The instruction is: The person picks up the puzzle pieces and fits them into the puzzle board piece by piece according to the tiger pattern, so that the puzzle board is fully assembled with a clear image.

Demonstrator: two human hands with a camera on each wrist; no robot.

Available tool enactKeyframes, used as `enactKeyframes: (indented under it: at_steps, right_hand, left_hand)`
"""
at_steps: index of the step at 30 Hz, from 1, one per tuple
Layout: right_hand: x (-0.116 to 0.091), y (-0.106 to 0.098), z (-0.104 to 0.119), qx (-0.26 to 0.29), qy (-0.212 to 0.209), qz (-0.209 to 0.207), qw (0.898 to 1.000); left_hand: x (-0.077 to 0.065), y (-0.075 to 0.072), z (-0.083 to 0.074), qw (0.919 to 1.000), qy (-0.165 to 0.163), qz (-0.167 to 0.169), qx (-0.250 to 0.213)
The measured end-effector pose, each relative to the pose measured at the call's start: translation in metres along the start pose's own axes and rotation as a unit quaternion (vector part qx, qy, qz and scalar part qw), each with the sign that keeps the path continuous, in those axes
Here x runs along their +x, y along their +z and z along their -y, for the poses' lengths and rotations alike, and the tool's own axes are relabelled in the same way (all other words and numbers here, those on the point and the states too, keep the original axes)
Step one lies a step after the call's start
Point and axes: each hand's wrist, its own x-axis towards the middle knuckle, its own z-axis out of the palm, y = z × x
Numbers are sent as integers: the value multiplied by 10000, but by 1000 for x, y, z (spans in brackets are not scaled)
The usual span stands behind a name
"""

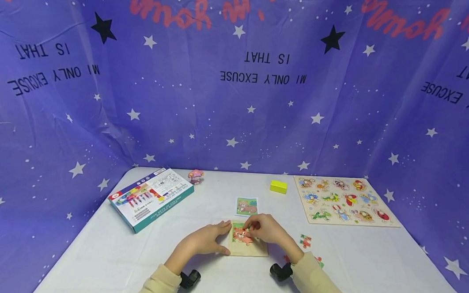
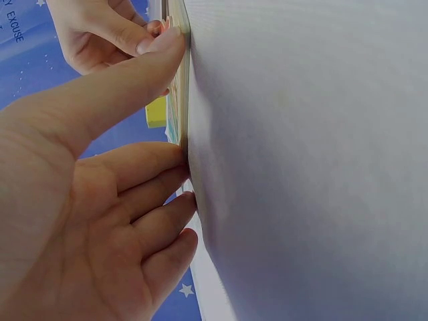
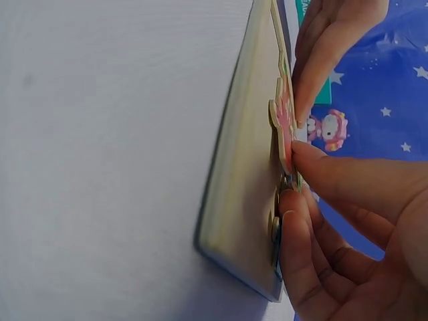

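Note:
A small wooden puzzle board [image 1: 249,251] lies at the middle of the table, its upper left filled with joined orange-and-green jigsaw pieces [image 1: 238,235] showing an animal's face. My left hand [image 1: 207,240] rests along the board's left edge, thumb at the near corner and extended fingers at the far one. Over the board's right part, my right hand [image 1: 269,230] pinches a jigsaw piece [image 3: 275,231] between thumb and fingers, right beside the joined ones. The fingers hide most of that piece in the head view. Just beyond the board lies a picture card [image 1: 247,207].
Loose jigsaw pieces [image 1: 305,241] lie right of the board, some partly behind the right forearm. A boxed set [image 1: 150,198] sits at left, a pink figurine [image 1: 195,176] and yellow block [image 1: 278,187] at the back, and an insect puzzle board [image 1: 344,203] at back right.

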Motion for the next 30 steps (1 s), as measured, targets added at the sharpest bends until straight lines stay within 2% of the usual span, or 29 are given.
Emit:
enactKeyframes:
  at_steps: [15, 23, 30]
  right_hand:
    - [-3, -1, 4, -275, -176, -55, 9995]
    - [-8, -9, 4, -409, -522, 374, 9971]
    - [-9, -7, 1, -431, -545, 365, 9969]
  left_hand:
    - [0, 0, 1, 10000, 54, -7, 28]
    - [1, 1, 2, 10000, 67, -12, 69]
    - [1, 2, 3, 10000, 60, -15, 43]
